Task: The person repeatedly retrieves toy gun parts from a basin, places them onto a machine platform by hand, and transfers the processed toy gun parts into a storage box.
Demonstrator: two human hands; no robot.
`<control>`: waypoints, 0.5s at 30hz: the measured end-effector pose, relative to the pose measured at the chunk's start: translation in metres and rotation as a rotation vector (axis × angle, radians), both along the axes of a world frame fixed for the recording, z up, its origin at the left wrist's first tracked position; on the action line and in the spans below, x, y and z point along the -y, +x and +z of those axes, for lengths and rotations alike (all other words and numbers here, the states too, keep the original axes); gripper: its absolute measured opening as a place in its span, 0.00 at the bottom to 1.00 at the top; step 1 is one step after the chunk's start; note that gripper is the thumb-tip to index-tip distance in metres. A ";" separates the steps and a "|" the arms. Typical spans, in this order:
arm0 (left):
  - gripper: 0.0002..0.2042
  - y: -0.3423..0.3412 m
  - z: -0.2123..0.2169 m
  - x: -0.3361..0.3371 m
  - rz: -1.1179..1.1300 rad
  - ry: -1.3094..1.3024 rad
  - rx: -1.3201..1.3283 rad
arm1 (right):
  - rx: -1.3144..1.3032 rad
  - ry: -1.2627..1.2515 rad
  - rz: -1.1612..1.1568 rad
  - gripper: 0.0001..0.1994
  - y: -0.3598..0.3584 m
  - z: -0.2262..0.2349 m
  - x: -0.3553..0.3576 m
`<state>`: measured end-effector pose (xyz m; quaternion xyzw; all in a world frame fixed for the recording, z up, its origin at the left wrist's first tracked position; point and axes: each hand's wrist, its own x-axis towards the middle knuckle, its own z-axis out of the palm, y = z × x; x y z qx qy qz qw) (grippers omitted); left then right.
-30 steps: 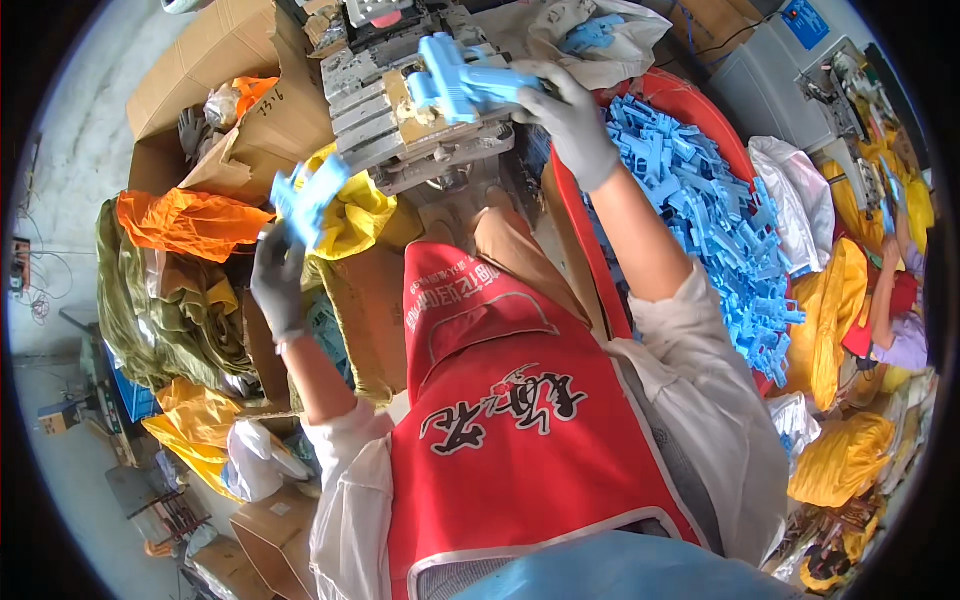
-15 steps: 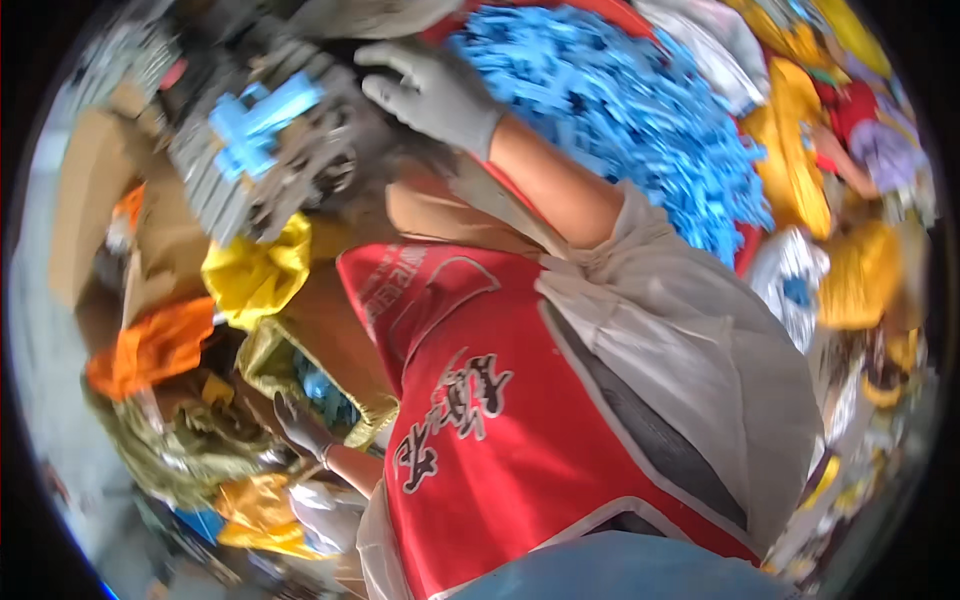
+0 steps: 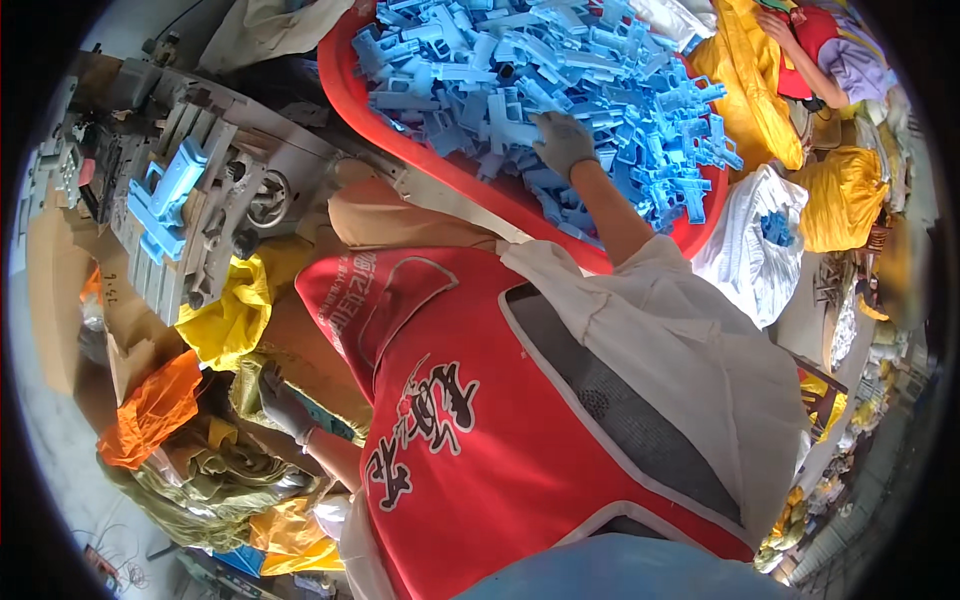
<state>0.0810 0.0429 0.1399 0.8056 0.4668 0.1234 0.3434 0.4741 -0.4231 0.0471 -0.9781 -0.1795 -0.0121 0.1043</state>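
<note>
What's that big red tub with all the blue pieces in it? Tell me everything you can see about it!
The red tub is a wide, round, shallow basin that looks like smooth plastic, with a curved rim. It sits at the top of the view, beside a grey metal machine. It is heaped full of light blue plastic parts, all alike and jumbled every way. The right hand, in a grey glove, rests on the pile inside it. Its far edge is hidden under the parts.

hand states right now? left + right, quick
Left hand: gloved, low beside the olive bag; grip cannot be told.
Right hand: gloved, fingers curled into the blue plastic parts; a closed hold cannot be told.
</note>
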 end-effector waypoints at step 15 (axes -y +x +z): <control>0.16 0.005 0.053 0.021 0.094 0.219 0.147 | -0.692 0.905 -0.075 0.30 0.026 -0.006 -0.035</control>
